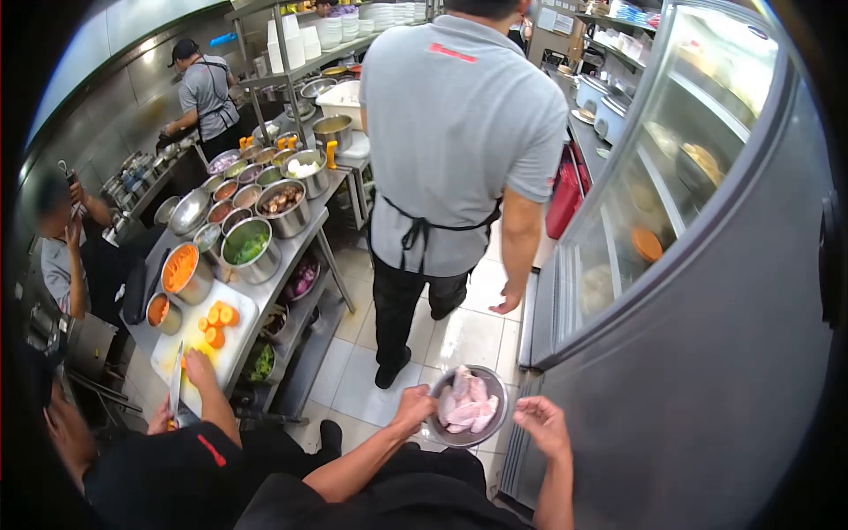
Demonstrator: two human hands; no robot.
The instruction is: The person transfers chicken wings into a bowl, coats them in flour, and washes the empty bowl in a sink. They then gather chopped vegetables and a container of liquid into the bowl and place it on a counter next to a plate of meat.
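My left hand [413, 408] grips the left rim of a small steel bowl [439, 435] filled with raw chicken pieces [468, 405], held low over the tiled floor. My right hand [542, 424] hovers just right of the bowl with its fingers apart and holds nothing. It is close to the lower edge of the grey fridge door [707, 380]. The fridge's glass-fronted door [654, 177] stands open beside me on the right.
A person in a grey shirt and black apron [459, 132] stands with their back to me in the narrow aisle. On the left, a co-worker in black [177, 468] cuts carrots on a white board [231, 340]. The prep table [299, 231] holds several steel bowls. Two more people work far left.
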